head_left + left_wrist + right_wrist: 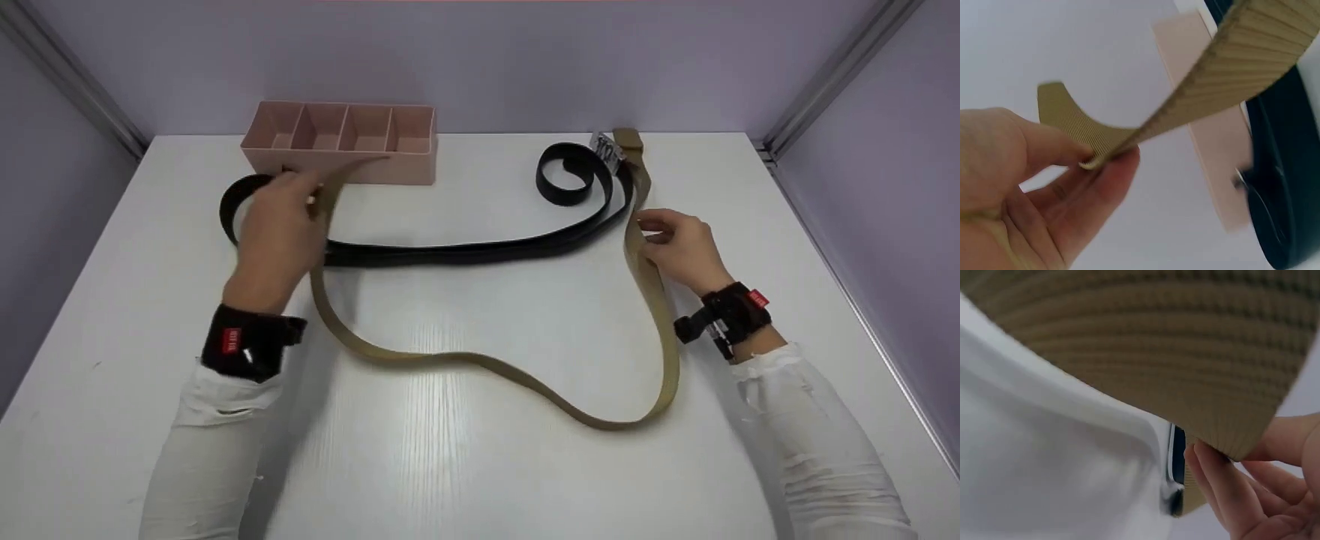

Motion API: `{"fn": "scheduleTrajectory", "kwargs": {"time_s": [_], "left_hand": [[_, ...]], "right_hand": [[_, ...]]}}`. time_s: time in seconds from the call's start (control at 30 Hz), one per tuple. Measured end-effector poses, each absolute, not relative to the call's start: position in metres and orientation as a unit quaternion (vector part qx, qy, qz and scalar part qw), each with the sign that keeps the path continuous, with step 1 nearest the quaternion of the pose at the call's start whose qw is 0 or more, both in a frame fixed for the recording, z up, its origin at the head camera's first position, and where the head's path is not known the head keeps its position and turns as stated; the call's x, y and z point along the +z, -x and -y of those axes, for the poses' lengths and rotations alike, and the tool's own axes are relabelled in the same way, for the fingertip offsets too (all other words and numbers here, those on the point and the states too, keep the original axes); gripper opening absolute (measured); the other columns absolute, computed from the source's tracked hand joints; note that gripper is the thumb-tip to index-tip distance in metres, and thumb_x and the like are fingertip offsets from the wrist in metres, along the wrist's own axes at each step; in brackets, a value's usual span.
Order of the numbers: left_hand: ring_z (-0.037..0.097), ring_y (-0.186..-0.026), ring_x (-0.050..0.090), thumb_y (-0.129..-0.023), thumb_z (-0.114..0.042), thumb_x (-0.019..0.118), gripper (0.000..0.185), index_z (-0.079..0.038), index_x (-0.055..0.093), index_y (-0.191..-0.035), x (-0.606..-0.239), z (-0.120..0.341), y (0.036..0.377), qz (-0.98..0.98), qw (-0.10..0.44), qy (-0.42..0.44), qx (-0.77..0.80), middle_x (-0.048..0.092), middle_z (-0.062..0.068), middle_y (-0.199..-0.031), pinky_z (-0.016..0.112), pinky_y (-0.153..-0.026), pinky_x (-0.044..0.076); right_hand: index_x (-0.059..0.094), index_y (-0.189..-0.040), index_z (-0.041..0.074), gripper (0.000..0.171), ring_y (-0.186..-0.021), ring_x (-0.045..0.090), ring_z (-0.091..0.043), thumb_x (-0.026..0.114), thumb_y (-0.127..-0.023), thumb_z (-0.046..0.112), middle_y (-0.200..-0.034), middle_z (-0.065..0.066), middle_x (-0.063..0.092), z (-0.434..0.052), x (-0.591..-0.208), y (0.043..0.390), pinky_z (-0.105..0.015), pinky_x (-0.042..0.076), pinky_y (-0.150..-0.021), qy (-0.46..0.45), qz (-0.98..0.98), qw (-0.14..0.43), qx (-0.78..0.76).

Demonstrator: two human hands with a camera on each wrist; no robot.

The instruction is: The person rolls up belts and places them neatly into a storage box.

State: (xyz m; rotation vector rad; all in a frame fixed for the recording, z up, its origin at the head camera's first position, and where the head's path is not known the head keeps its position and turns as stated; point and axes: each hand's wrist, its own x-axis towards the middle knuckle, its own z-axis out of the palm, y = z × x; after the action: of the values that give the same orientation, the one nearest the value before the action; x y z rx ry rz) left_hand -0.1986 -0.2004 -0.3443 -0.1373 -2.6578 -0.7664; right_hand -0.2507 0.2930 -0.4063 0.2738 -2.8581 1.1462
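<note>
A long tan webbing belt [480,361] loops across the white table. My left hand [279,221] pinches it near its free end between thumb and fingers, raised in front of the pink box; in the left wrist view the tan belt [1185,107] twists past the fingertips [1129,160]. On the right, my right hand [682,246] pinches the belt's edge a little below its tan buckle [628,141]. The right wrist view shows the ribbed tan belt [1157,354] held between thumb and fingers. A black belt [450,255] lies behind, its end coiled at the right.
A pink box [382,166] with several compartments stands at the back left. A metal buckle [606,150] lies by the black coil at the back right. Purple-grey panels [495,67] wall the table [450,480] at the back and sides.
</note>
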Motion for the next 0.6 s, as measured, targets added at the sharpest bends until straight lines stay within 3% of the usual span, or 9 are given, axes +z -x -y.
{"fn": "scheduleTrajectory", "kwargs": {"time_s": [0.13,0.33,0.43,0.6], "left_hand": [[0.030,-0.076,0.063,-0.092,-0.013,0.063,0.008,-0.009,0.067,-0.098,-0.345,0.151,0.205,0.937,0.202,0.141,-0.249,0.066,0.010,-0.086,0.045,-0.061,0.050],[0.023,-0.078,0.067,-0.092,-0.027,0.062,0.015,-0.023,0.072,-0.103,-0.352,0.092,0.225,0.937,0.190,0.222,-0.194,0.069,-0.003,-0.091,0.043,-0.056,0.050],[0.021,-0.079,0.066,-0.092,-0.024,0.062,0.015,-0.026,0.074,-0.102,-0.360,0.076,0.236,0.942,0.175,0.242,-0.156,0.068,-0.003,-0.091,0.042,-0.055,0.051],[0.019,-0.086,0.063,-0.091,-0.013,0.063,0.021,-0.028,0.075,-0.101,-0.369,0.063,0.240,0.946,0.163,0.254,-0.119,0.068,-0.002,-0.097,0.042,-0.057,0.052]], "right_hand": [[0.061,-0.125,0.005,0.041,-0.099,0.065,-0.028,0.060,-0.085,-0.001,-0.120,-0.015,0.063,-0.277,-0.406,0.260,-0.014,0.049,-0.066,-0.099,0.917,0.001,0.386],[0.062,-0.124,0.007,0.037,-0.095,0.067,-0.024,0.065,-0.087,0.012,-0.122,-0.012,0.063,-0.252,-0.398,0.270,-0.021,0.051,-0.068,-0.109,0.915,-0.041,0.385],[0.063,-0.122,0.008,0.035,-0.093,0.067,-0.025,0.063,-0.089,0.018,-0.121,-0.011,0.063,-0.243,-0.392,0.268,-0.030,0.052,-0.071,-0.129,0.930,-0.042,0.340],[0.065,-0.117,0.008,0.031,-0.092,0.065,-0.021,0.066,-0.090,0.023,-0.113,-0.010,0.066,-0.224,-0.380,0.249,-0.038,0.051,-0.075,-0.214,0.924,0.010,0.317]]}}
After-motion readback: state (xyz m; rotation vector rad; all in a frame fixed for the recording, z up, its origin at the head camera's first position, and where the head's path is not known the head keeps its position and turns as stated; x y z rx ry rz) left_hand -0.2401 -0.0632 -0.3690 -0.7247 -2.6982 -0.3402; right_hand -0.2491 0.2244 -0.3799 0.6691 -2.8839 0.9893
